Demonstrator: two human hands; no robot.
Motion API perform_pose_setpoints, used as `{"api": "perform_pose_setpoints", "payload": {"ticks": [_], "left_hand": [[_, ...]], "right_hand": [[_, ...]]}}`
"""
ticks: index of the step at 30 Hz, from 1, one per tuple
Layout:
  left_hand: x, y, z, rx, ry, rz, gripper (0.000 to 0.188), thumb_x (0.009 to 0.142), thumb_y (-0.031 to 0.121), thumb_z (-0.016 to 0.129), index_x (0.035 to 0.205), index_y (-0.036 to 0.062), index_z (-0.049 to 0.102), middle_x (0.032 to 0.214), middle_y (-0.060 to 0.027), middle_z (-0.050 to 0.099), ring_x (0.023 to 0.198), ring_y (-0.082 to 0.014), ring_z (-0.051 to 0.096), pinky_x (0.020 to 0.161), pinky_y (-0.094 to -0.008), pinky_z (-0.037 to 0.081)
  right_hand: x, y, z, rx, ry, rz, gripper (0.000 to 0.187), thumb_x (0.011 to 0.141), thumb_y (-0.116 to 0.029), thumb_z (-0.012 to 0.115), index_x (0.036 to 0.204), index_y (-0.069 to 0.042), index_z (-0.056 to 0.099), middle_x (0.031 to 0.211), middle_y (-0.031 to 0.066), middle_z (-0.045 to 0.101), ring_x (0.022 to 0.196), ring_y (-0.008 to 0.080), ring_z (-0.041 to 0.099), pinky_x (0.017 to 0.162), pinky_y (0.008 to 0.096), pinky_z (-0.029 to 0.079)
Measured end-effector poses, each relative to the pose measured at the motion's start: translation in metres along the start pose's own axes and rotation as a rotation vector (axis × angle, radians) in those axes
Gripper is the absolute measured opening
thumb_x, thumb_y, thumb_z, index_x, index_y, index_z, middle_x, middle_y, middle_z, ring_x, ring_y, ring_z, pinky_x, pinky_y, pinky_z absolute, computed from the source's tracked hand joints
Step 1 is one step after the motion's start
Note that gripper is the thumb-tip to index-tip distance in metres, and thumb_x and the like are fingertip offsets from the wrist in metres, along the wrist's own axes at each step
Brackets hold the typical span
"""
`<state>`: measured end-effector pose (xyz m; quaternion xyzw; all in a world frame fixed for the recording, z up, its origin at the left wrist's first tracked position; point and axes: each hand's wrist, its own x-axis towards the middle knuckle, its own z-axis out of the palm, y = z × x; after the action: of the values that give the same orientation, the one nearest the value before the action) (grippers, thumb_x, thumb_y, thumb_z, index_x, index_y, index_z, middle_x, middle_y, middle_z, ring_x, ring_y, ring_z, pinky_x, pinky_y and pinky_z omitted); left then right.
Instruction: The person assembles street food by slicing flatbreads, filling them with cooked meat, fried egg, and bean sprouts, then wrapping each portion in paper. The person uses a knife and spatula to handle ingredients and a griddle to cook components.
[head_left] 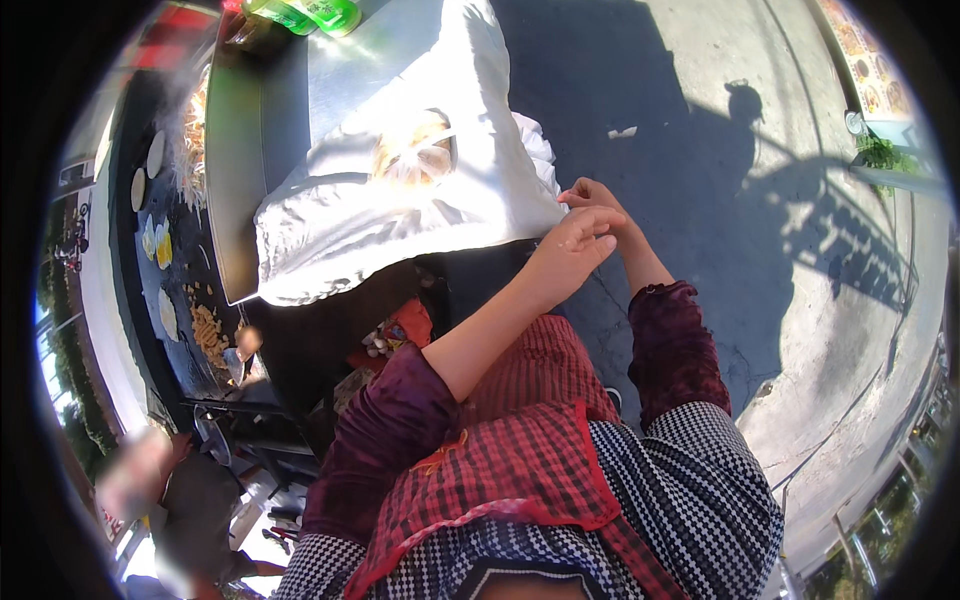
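My left hand reaches across to the right, next to the corner of a white cloth. Its thumb stands apart from the fingers, which lie against my right wrist, and I see nothing held in it. Just beyond, my right hand has its fingers bent toward the left in a pinch beside the cloth's edge; what is in them, if anything, is hidden. On the sunlit cloth rests a knotted clear plastic bag with tan food inside. White plastic bags hang at the cloth's right side.
A black griddle on the left carries eggs, chopped food and steaming shreds. Its metal side panel borders the cloth. Green bottles lie at the far end. Another person is at the lower left.
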<state>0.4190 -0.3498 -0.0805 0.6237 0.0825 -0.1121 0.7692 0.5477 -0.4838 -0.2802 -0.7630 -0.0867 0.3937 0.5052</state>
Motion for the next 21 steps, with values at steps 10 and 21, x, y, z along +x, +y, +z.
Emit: {"api": "perform_pose_setpoints", "payload": {"ticks": [10,21], "left_hand": [[0.038,-0.093,-0.029,0.072,0.755,-0.315,0.065,0.093,0.005,0.058,0.151,0.0059,0.029,0.152,-0.0195,0.035,0.129,-0.0288,0.048,0.107,-0.0372,0.041],[0.029,-0.122,-0.018,0.300,0.635,-0.196,0.047,0.096,0.019,0.069,0.131,-0.0012,0.048,0.126,-0.0152,0.055,0.106,-0.0190,0.058,0.087,-0.0320,0.050]], "right_hand": [[0.095,0.025,0.007,-0.042,0.154,-0.427,0.045,0.089,0.003,0.060,0.133,0.000,0.054,0.125,0.0110,0.064,0.108,0.0222,0.062,0.096,0.0367,0.049],[-0.038,-0.030,0.010,0.745,-0.320,0.204,0.024,0.097,-0.018,0.068,0.116,-0.003,0.065,0.101,0.0035,0.069,0.087,0.0152,0.067,0.078,0.0318,0.055]]}}
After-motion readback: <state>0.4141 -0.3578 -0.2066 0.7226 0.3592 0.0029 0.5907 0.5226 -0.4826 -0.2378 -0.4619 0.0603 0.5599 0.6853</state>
